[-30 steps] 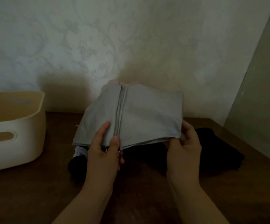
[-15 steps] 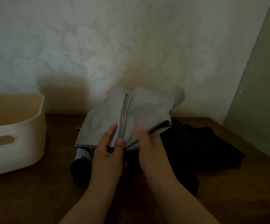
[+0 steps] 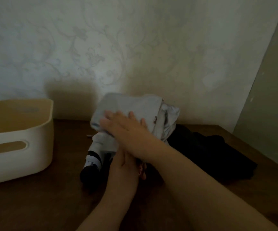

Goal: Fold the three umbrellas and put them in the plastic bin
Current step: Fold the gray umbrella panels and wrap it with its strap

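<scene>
Grey umbrella (image 3: pixel 135 112) | right hand (image 3: pixel 126 129) fingers flat on canopy | left hand (image 3: pixel 126 164) seemingly gripping beneath

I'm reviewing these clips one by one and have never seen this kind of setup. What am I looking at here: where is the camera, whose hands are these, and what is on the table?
There is no robot. A person wears one wide-angle camera on the head, looking forward and down, so the arms reach in from the bottom edge. The right hand lies with straight fingers across the grey umbrella, wrapping its fabric. The left hand sits beneath it, mostly hidden; it seems to hold the umbrella lower down. The umbrella's black and white handle points toward the camera. On the brown table stand a cream plastic bin at the left and a black bundle, probably another umbrella, at the right.
</scene>
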`<state>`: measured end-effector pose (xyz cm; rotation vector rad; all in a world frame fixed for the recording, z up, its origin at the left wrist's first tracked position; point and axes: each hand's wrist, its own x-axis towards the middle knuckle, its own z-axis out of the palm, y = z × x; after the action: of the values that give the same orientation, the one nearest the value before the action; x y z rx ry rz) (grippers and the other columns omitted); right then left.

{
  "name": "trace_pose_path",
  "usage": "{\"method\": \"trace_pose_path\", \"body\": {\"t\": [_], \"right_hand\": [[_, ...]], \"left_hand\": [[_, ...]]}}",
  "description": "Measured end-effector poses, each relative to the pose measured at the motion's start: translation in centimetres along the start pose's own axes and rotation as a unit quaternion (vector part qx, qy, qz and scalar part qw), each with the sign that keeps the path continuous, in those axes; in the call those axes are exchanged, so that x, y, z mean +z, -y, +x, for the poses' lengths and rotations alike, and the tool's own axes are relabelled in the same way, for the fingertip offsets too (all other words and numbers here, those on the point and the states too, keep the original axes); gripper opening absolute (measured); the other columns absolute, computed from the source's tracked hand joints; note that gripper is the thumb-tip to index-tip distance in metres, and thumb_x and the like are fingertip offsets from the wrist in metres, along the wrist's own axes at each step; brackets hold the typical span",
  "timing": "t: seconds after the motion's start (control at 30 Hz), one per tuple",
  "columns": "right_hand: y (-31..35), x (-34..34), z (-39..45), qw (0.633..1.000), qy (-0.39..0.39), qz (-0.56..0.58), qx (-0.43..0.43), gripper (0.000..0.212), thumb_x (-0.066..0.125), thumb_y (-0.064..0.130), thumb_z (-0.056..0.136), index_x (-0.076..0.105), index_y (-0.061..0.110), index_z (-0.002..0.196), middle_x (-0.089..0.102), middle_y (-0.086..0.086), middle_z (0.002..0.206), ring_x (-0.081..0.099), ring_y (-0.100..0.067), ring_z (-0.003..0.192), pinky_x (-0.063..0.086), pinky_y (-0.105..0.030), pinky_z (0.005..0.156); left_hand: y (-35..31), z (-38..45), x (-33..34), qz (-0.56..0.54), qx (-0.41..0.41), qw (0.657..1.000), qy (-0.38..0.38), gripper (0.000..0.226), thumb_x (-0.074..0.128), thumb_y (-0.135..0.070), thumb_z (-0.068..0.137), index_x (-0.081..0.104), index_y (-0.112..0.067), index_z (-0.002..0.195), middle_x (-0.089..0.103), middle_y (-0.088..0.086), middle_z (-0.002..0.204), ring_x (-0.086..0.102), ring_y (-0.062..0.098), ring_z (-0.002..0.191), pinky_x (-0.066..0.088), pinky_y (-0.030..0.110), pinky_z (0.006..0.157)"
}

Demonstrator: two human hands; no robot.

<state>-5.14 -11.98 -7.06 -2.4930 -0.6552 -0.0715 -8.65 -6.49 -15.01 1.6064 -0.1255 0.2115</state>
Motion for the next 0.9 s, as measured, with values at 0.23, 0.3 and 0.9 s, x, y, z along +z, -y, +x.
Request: {"method": "trace_pose_path", "body": {"t": [0.23, 0.3, 0.9], "right_hand": [[-2.7, -0.5, -2.8, 0.954, -0.243, 0.156, -0.083, 0.029, 0.038, 0.034, 0.095, 0.065, 0.027, 0.103, 0.058, 0.018, 0.112, 0.048, 0.007, 0.108, 0.037, -0.01, 0.093], [-4.5, 0.5, -3.3, 0.948, -0.309, 0.012, -0.08, 0.033, 0.037, 0.033, 0.09, 0.065, 0.024, 0.106, 0.057, 0.014, 0.114, 0.043, 0.002, 0.116, 0.033, -0.024, 0.106], [-7.5, 2.4, -4.8, 0.923, -0.38, 0.062, -0.017, 0.023, 0.054, 0.011, 0.092, 0.049, 0.034, 0.093, 0.045, 0.02, 0.097, 0.047, 0.009, 0.093, 0.035, -0.001, 0.077]], "left_hand": [[-2.0, -0.1, 0.0, -0.09, 0.013, 0.994, -0.067, 0.034, 0.043, -0.023, 0.097, 0.035, -0.027, 0.131, 0.064, 0.008, 0.078, 0.051, 0.013, 0.039, 0.039, 0.021, 0.035], [-2.0, -0.2, 0.1, -0.065, 0.037, 0.994, -0.076, 0.054, 0.041, -0.019, 0.098, 0.017, -0.033, 0.144, 0.064, -0.005, 0.081, 0.055, 0.009, 0.04, 0.044, 0.023, 0.038], [-0.5, 2.0, -1.3, -0.28, -0.053, 0.958, -0.026, 0.034, 0.029, -0.023, 0.102, 0.048, -0.024, 0.13, 0.056, 0.007, 0.051, 0.047, 0.016, 0.036, 0.034, 0.019, 0.031]]}}
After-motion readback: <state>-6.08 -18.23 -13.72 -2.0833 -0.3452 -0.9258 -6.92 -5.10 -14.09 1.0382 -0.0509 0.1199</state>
